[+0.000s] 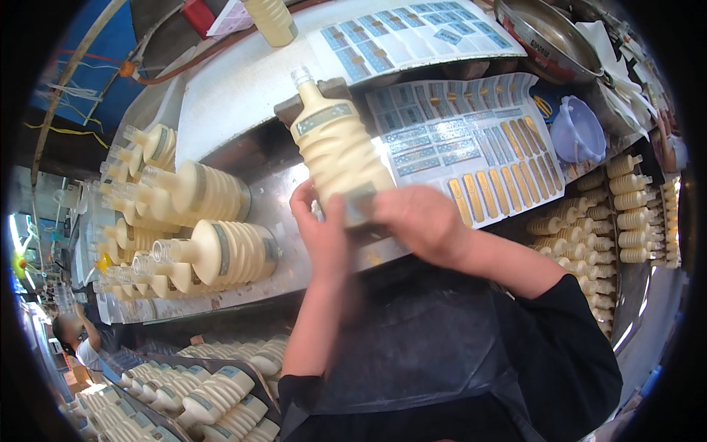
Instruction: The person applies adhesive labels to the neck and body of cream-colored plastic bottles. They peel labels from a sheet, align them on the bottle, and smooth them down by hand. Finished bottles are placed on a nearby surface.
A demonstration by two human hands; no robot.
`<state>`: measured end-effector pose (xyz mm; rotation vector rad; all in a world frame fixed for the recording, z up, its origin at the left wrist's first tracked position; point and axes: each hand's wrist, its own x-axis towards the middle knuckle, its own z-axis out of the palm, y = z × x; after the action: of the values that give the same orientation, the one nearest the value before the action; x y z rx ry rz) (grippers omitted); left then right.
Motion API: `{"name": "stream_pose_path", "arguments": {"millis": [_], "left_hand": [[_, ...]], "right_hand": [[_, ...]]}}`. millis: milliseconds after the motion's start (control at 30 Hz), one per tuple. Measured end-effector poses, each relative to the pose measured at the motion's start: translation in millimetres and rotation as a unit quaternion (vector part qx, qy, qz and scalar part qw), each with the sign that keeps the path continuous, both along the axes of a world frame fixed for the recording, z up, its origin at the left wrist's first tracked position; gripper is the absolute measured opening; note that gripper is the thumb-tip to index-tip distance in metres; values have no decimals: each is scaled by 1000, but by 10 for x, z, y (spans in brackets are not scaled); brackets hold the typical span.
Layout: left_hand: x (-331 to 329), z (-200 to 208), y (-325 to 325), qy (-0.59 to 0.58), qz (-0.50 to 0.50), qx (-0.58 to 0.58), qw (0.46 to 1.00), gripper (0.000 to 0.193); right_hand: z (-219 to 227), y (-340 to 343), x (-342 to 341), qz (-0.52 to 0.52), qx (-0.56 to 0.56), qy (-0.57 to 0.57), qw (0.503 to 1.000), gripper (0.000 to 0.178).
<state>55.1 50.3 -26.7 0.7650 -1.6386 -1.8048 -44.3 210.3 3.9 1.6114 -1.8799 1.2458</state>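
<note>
A cream-coloured bottle (340,144) with wavy ridges and a clear threaded neck lies tilted on the bench, its neck pointing away from me against a dark, worn block (289,110). My left hand (322,225) grips the bottle's near end, thumb on top and fingers at its left side. A grey-blue label (361,197) lies on that end, and another label band (324,118) sits near the shoulder. Curled and slightly blurred, my right hand (423,221) touches the label's right edge; its fingertips are partly hidden, so what they hold cannot be made out.
Stacked cream bottles (221,254) stand on the bench at left. Label sheets (456,147) in blue and gold lie at right, beside a lavender bucket (578,131) and a metal basin (549,37). More bottles (210,398) fill crates below. Another person (88,346) is at far left.
</note>
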Motion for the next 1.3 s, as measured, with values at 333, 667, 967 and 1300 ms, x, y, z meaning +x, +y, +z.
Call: {"name": "stream_pose_path", "arguments": {"millis": [333, 667, 967, 1300], "left_hand": [[55, 110, -185, 92, -33, 125, 987, 29], [15, -73, -58, -37, -11, -101, 994, 55], [-3, -120, -204, -28, 24, -152, 988, 35], [-693, 544, -994, -53, -32, -343, 937, 35]], "right_hand": [[238, -469, 445, -4, 88, 197, 976, 11], [187, -130, 167, -150, 103, -115, 977, 31], [212, -41, -35, -158, 75, -119, 977, 25], [382, -439, 353, 11, 140, 189, 972, 18]]}}
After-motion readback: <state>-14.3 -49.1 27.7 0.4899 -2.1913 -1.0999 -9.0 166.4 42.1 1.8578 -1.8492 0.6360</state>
